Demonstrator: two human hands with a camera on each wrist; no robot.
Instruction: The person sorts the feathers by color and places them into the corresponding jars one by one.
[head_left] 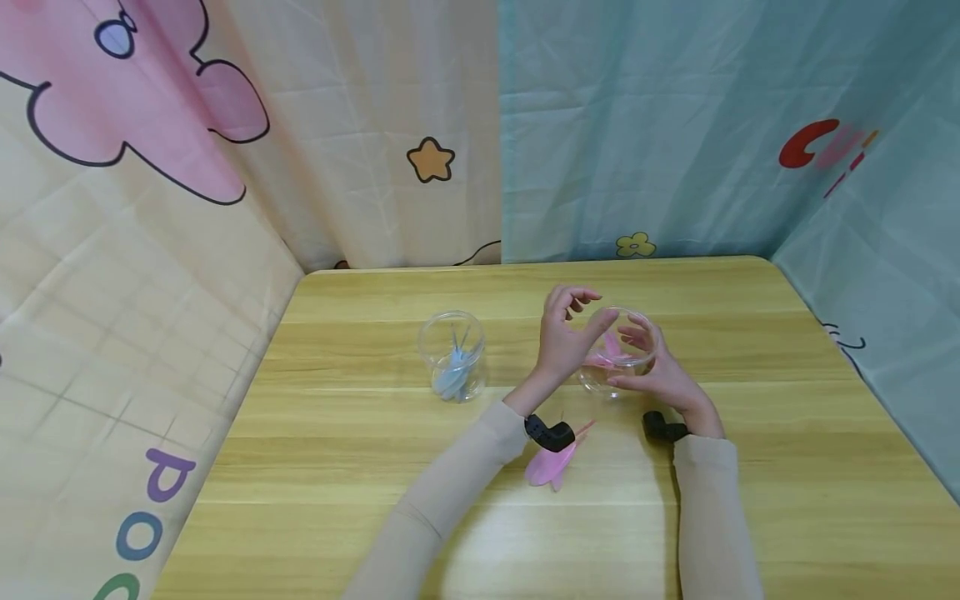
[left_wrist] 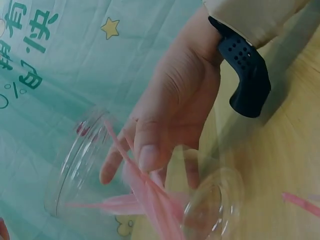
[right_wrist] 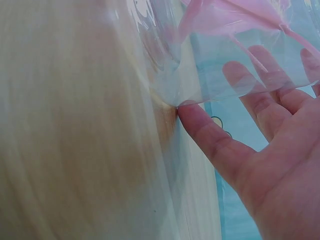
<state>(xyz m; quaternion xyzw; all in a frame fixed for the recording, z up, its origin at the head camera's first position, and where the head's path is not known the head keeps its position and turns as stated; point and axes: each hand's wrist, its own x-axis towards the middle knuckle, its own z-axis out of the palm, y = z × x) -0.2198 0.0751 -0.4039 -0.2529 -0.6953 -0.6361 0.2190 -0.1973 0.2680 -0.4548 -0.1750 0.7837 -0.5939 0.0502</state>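
Observation:
A clear plastic cup (head_left: 597,385) with pink feathers (head_left: 611,348) inside stands towards the right of the table. My right hand (head_left: 670,379) holds it from the right side, thumb low on the near side and fingers behind the wall. In the right wrist view the thumb (right_wrist: 212,135) touches the cup near its base. My left hand (head_left: 564,340) is raised by the cup's left rim, fingers loosely bent, with nothing visible in them. More pink feathers (head_left: 551,467) lie on the table below the left wrist.
Another clear cup (head_left: 429,354) stands to the left, with light blue feathers (head_left: 453,377) in it. The wooden table (head_left: 337,467) backs onto printed curtains (head_left: 375,100) at the rear and sides. Both wrists wear black devices (head_left: 550,434).

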